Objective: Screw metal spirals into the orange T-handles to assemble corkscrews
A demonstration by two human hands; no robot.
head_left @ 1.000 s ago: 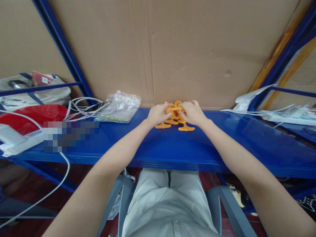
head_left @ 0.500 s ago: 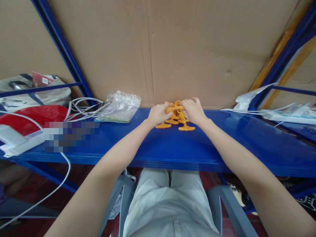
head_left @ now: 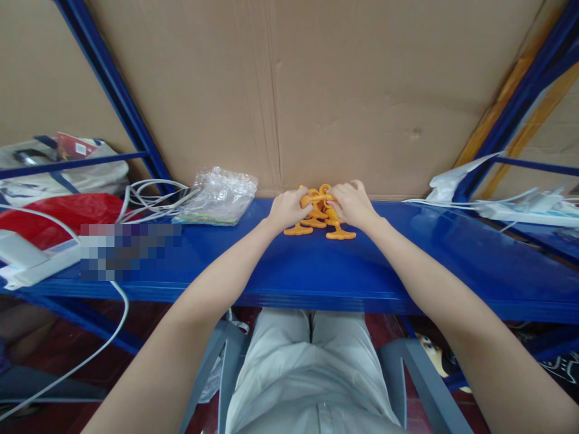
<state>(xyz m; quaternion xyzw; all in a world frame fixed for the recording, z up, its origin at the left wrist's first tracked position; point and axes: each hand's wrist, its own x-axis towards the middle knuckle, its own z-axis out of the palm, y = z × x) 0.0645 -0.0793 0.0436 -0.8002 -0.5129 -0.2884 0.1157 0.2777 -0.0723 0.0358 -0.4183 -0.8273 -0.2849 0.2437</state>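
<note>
My left hand (head_left: 288, 207) and my right hand (head_left: 356, 204) are closed on opposite ends of a short orange plastic bar (head_left: 317, 198), held level between them. Its ends are hidden by my fingers. Directly below and behind it lies a small heap of orange plastic pieces (head_left: 318, 214) with round, ring-like parts. Two T-shaped feet point toward me, one orange foot (head_left: 298, 230) by my left hand and another orange foot (head_left: 341, 234) under my right. I cannot tell which pieces are joined.
The blue tabletop (head_left: 316, 271) meets a cardboard wall (head_left: 353, 96). Left of my hands lie clear plastic bags (head_left: 221, 196), white cables (head_left: 154, 187), a red bag (head_left: 90, 208) and a white power strip (head_left: 40, 259). Blue posts (head_left: 113, 84) rise on both sides; at right sits white plastic (head_left: 446, 181).
Almost nothing differs. The view has shifted very slightly, and both hands keep their grip on the orange bar in the same place.
</note>
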